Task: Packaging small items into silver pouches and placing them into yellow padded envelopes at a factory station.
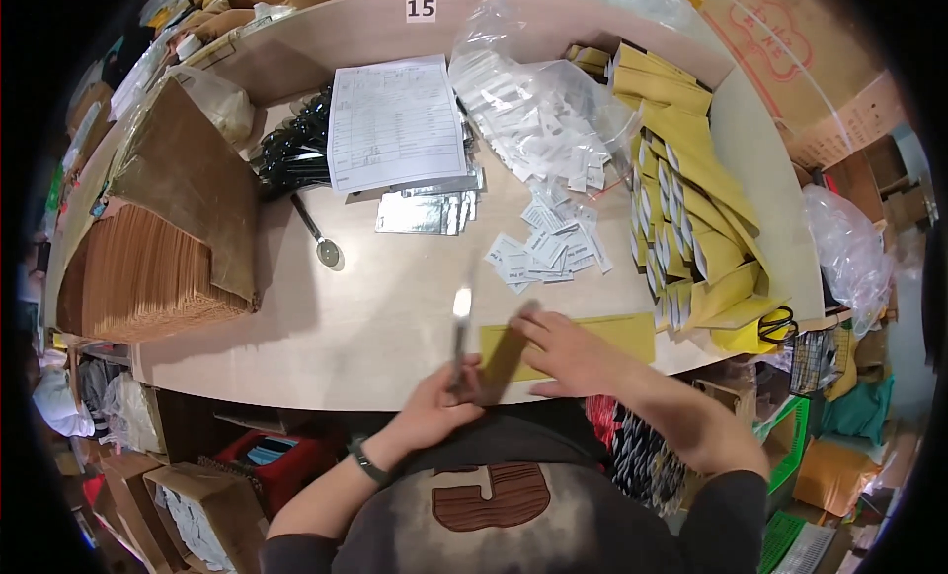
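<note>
My left hand [444, 401] is closed around a slim, shiny silver-topped spoon [461, 322], held upright near the table's front edge and blurred by motion. My right hand [568, 352] is on a long yellow card packet [617, 332] lying flat by the same edge. Its fingertips pinch near a darker, raised part [506, 357] at the packet's left end; the exact grip is blurred. Beyond my hands lies a loose pile of small white printed slips [543, 248]. Another spoon [329, 251], with a black handle, rests alone farther left.
A cardboard box of brown sheets [148, 268] stands at left. Behind are black-handled utensils [291, 145], a printed form [395, 125], silver foil pieces [420, 214] and a clear bag of white slips [543, 110]. Stacked yellow packets [691, 199] and black-handled scissors [777, 325] lie at right.
</note>
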`<act>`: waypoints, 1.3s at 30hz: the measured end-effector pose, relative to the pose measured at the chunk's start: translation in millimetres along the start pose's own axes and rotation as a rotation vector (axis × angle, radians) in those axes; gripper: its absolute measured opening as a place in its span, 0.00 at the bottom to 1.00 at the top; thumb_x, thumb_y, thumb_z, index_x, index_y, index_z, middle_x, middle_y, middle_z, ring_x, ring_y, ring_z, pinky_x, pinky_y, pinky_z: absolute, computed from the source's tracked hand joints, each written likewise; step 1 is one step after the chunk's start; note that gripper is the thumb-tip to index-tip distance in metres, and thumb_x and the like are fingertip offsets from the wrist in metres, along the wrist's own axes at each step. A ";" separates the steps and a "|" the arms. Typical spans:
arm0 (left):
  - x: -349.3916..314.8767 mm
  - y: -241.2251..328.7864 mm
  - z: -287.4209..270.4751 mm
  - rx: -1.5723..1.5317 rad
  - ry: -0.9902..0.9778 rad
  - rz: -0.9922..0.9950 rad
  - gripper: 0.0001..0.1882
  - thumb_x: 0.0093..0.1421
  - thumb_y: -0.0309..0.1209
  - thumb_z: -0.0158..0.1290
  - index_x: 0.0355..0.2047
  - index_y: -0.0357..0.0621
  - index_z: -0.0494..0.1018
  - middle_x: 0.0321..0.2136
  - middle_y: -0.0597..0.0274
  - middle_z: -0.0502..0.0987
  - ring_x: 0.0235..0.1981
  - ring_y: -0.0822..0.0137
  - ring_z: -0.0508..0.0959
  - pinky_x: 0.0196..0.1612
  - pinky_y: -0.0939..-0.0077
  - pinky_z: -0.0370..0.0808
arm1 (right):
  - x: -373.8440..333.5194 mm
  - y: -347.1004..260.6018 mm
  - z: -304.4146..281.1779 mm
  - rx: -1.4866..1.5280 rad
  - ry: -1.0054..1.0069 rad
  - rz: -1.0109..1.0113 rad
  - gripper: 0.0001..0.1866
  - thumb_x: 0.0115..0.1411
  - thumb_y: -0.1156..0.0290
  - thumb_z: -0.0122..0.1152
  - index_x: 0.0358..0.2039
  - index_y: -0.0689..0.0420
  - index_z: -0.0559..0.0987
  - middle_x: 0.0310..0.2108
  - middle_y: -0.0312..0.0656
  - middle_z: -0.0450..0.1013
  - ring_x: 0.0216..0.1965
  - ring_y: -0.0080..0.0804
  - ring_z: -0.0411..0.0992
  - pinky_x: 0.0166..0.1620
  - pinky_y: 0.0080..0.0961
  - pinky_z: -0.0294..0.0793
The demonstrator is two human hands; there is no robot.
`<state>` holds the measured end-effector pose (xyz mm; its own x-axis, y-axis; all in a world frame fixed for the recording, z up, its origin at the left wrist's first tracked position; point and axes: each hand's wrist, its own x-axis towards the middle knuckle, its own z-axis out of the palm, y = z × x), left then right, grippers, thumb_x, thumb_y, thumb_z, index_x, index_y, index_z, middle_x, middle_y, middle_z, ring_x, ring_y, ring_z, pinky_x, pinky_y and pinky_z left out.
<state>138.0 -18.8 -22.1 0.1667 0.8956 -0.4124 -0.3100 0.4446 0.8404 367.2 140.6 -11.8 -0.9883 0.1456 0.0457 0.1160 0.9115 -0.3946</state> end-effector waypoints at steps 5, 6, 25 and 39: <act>0.7 7.4 -18.0 0.150 0.102 -0.026 0.20 0.55 0.26 0.60 0.48 0.39 0.70 0.36 0.68 0.73 0.39 0.77 0.73 0.43 0.78 0.72 | 28.8 -28.2 17.9 -0.105 0.277 0.133 0.17 0.52 0.57 0.69 0.24 0.58 0.77 0.44 0.50 0.73 0.48 0.50 0.71 0.47 0.45 0.73; -10.2 17.3 -22.5 0.486 0.282 -0.059 0.19 0.53 0.27 0.61 0.44 0.39 0.70 0.34 0.61 0.75 0.34 0.70 0.75 0.39 0.72 0.74 | 30.8 -42.7 17.3 -0.045 0.291 0.340 0.17 0.54 0.57 0.68 0.23 0.58 0.76 0.38 0.49 0.75 0.41 0.49 0.73 0.41 0.45 0.74; -31.7 43.1 -77.0 1.431 0.324 0.485 0.38 0.44 0.38 0.70 0.55 0.42 0.70 0.48 0.49 0.74 0.48 0.47 0.75 0.48 0.58 0.73 | 53.5 32.1 -11.1 -0.210 0.319 1.017 0.09 0.60 0.64 0.56 0.34 0.55 0.79 0.35 0.46 0.78 0.37 0.46 0.77 0.41 0.41 0.77; 67.4 78.6 -161.3 1.239 1.166 0.398 0.31 0.56 0.31 0.62 0.59 0.38 0.66 0.43 0.44 0.77 0.41 0.52 0.79 0.46 0.64 0.76 | 68.6 44.2 29.5 -0.523 0.505 0.660 0.05 0.58 0.70 0.60 0.32 0.58 0.78 0.45 0.51 0.73 0.49 0.49 0.70 0.49 0.43 0.72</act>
<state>-26.1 78.5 -40.6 -0.6097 0.7250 0.3204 0.7682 0.4410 0.4641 301.6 179.5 -53.2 -0.5646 0.7238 0.3967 0.7796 0.6254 -0.0316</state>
